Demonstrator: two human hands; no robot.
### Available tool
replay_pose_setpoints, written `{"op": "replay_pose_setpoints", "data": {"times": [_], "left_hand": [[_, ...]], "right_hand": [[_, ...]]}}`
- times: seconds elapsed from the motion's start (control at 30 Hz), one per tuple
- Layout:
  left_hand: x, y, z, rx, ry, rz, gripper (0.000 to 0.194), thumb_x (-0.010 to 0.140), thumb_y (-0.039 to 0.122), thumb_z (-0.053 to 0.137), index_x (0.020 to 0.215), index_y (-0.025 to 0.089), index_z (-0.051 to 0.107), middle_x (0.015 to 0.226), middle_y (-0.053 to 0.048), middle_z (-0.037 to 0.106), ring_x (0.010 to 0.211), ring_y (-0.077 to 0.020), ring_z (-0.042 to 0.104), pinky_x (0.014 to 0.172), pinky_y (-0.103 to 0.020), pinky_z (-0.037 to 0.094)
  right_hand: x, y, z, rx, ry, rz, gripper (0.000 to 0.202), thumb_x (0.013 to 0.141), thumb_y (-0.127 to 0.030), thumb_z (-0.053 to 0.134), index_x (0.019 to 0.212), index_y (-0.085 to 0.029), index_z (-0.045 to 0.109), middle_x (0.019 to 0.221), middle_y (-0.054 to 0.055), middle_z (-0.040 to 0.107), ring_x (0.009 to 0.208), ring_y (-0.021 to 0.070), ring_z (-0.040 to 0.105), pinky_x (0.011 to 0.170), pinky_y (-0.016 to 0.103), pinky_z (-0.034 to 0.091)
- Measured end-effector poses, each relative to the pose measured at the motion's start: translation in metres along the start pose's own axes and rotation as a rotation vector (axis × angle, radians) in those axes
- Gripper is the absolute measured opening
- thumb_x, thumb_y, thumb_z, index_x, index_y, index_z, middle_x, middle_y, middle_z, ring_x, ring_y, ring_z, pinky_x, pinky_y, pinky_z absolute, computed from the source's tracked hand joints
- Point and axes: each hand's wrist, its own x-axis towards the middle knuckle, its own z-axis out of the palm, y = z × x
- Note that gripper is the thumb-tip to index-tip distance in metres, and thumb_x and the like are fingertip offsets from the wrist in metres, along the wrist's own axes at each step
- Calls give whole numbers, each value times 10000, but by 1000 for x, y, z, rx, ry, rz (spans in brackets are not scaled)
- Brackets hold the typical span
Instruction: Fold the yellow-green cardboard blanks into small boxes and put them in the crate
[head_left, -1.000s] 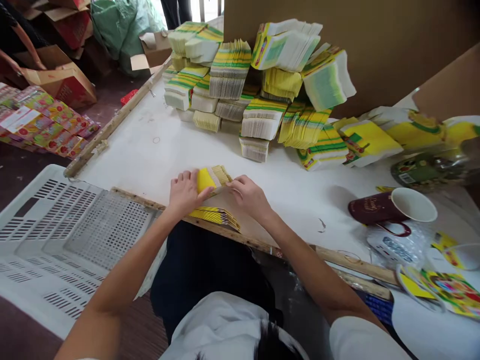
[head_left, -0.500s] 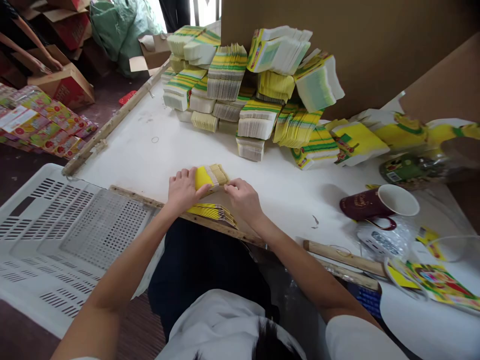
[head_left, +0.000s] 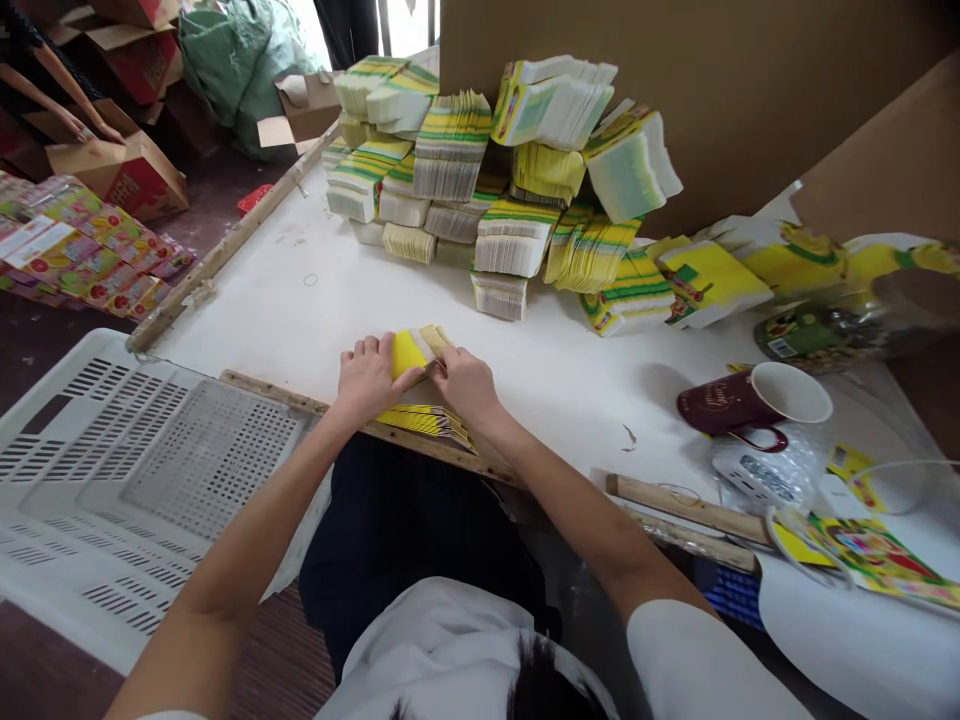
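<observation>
A small bundle of yellow printed paper pieces (head_left: 409, 352) lies on the white table near its front edge, its right end fanned out in pale layers. My left hand (head_left: 367, 378) holds the bundle's left end, thumb stretched along the near side. With bent fingers pressed together, my right hand (head_left: 466, 386) grips the near right corner of the same bundle. My right fingertips are partly hidden. Just below both hands, a fanned row of yellow pieces (head_left: 427, 421) lies along the wooden table edge.
Stacks of yellow, green and white printed pieces (head_left: 514, 238) fill the table's back. To the right are a maroon mug (head_left: 716, 403), a jar (head_left: 799, 332) and wooden sticks (head_left: 686, 508). A white plastic crate (head_left: 67, 480) stands at left. Another person's hands (head_left: 94, 130) touch a carton (head_left: 124, 170).
My right hand has moved left and slightly up, from the bundle's right tip onto its near right corner. My left hand has stayed almost still. The other person's hands have shifted slightly at the carton.
</observation>
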Motion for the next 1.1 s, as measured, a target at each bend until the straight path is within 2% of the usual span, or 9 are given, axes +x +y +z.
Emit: {"op": "replay_pose_setpoints", "data": {"times": [0.17,0.33,0.5,0.63,0.73,0.8,0.9,1.0,1.1], "left_hand": [[1,2,0,22,1,-6,701,972,638,348,1411,95,414,1253,-200,568,1144,-356,516,934,-457,395],[3,1,-1,32,-4,5,687,981,614,341,1414,85,410,1233,-203,571,1146,-362,521,924,-473,406],[3,1,-2,10,12,-26,624,986,584,339,1389,119,441,1225,-185,579,1153,-354,528,932,-470,418],[4,4,-5,-21,-8,-69,612,974,569,367,1404,139,435,1272,-183,568,1179,-354,526,964,-479,415],[5,5,-9,-47,-48,-99,617,962,568,389,1410,147,428,1295,-185,558,1204,-356,517,989,-484,405],[6,5,-10,-52,-61,-104,608,961,570,387,1403,156,431,1293,-182,558,1208,-356,514,992,-484,403],[5,6,-10,-31,-45,-94,597,963,573,387,1390,159,439,1278,-179,566,1188,-353,521,978,-475,409],[3,7,-7,1,-12,-75,584,968,568,389,1374,152,451,1253,-178,578,1168,-350,528,966,-469,411],[2,6,-5,10,2,-66,585,973,573,377,1373,153,449,1253,-180,578,1159,-348,526,961,-463,406]], "right_hand": [[3,-9,1,114,-128,104,349,994,-287,410,901,-156,720,880,137,753,776,231,670,671,308,455],[3,-18,-4,251,-272,92,361,956,-416,535,752,-200,740,757,54,753,675,177,664,587,259,451],[4,-13,-12,231,-227,107,369,906,-487,614,720,-193,735,760,96,747,710,226,668,604,299,438],[-1,-3,-19,215,-130,70,211,929,-292,559,954,-182,737,957,108,764,859,246,683,723,316,459],[-6,6,-28,223,-141,2,273,902,-133,480,986,-173,737,970,100,764,869,233,678,758,315,458],[-9,14,-37,258,-233,-78,273,858,-100,504,935,-173,756,916,68,770,827,206,674,741,290,461],[-15,27,-52,340,-493,-236,211,779,-108,615,851,-203,788,803,-15,769,723,148,668,670,226,465],[-17,37,-61,435,-664,-347,177,800,-201,681,926,-234,802,839,-36,777,744,137,681,682,212,489],[-10,41,-55,489,-415,-267,322,895,-227,617,1200,-213,723,1014,29,769,826,150,690,789,255,516]]}}
